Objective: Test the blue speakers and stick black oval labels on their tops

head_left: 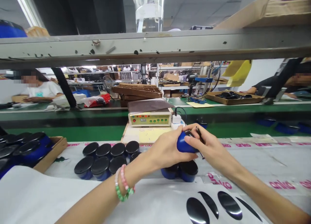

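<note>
My left hand [167,148], with beaded bracelets on its wrist, is wrapped round a small rounded blue case [182,143]. My right hand [209,140] is closed on a thin dark stick-like tool [199,133], its kind unclear, and its thumb presses against the blue case. Fingers hide most of the case's top. Just below my hands stand blue cases with glossy black tops [188,168]. More of these black-topped cases [100,165] stand in rows left of my left forearm. Glossy black oval pieces [229,204] lie on a white sheet [155,204] nearer to me.
A cardboard box [52,154] of black-topped blue cases stands at the left. Behind my hands is a control box [150,118] with red lights. A green conveyor belt [97,130] runs across, beneath an overhead shelf [145,46]. Two people sit beyond it.
</note>
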`<state>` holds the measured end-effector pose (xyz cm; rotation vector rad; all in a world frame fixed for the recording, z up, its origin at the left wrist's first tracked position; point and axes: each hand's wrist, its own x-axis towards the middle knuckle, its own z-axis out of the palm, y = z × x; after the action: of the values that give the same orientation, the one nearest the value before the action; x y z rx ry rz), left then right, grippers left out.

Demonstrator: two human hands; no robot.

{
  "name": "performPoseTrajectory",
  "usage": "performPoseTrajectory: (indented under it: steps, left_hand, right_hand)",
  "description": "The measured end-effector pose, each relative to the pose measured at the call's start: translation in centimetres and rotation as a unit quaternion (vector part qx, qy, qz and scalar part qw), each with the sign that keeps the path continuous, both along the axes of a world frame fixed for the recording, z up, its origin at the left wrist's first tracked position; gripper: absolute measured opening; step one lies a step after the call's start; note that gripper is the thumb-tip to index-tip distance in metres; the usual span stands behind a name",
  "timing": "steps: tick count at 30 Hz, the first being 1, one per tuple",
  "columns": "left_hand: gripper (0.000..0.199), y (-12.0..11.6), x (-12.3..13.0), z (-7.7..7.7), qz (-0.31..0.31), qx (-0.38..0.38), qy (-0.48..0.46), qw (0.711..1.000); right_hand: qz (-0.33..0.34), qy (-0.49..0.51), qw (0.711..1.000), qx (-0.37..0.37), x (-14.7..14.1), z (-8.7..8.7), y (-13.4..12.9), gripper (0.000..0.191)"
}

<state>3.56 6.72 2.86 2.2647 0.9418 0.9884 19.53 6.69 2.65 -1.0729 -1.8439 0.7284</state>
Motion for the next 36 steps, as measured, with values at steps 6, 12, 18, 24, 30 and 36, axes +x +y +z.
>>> performPoseTrajectory:
  steps: [6,12,18,24,30,36]
  left_hand:
    - [0.077,0.5,-5.1,0.0,0.067,0.011,0.125,0.99]
    - [0.07,0.1,-10.6,-4.4,0.148,-0.031,0.269,0.951]
    - [0.059,-0.6,-12.3,-6.8,0.145,-0.043,0.333,0.931]
    - [0.105,-1.3,-11.7,-5.9,0.133,-0.033,0.314,0.939]
    - [0.081,-1.3,-5.2,-6.7,0.028,-0.023,0.237,0.971]
    - [0.067,-0.7,-2.9,-8.0,0.034,-0.086,0.208,0.974]
  right_hand:
    - [0.015,-0.12,0.99,0.073,-3.7,0.0,2.3,0.026]
    - [0.036,-0.24,0.968,0.056,-8.6,-3.6,7.0,0.026]
    - [0.066,-0.287,0.955,0.031,-12.6,-6.1,6.8,0.031]
    - [0.058,-0.319,0.945,0.037,-6.0,-3.3,6.9,0.018]
    - [0.103,-0.405,0.908,-0.002,0.2,-3.2,6.8,0.02]
    - [0.101,-0.408,0.907,-0.027,0.3,-3.2,6.7,0.02]
